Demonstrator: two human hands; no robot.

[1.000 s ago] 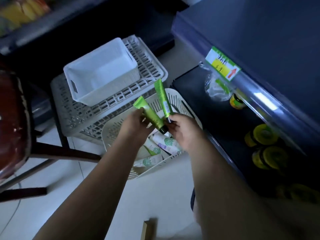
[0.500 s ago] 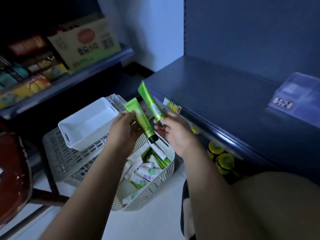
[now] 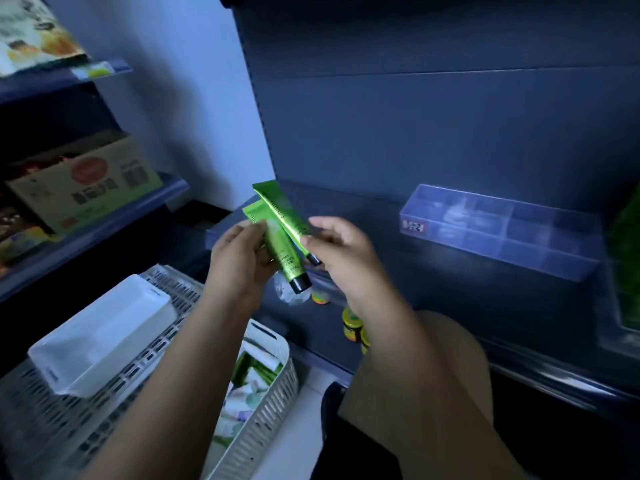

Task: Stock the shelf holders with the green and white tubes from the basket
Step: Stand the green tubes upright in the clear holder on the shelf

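In front of the dark shelf, the left hand (image 3: 239,261) grips one green tube (image 3: 282,252), cap down; the right hand (image 3: 341,254) pinches another tube (image 3: 285,211), crossing behind it, above the basket (image 3: 273,400).

Dim light; dark blue shelf unit (image 3: 415,133), white wall (image 3: 166,98) behind, pale floor (image 3: 298,438).

Basket (image 3: 273,393) under left hand (image 3: 239,261) was partly hidden by the forearm; green item (image 3: 627,265) well right of it, cut off, blurred.
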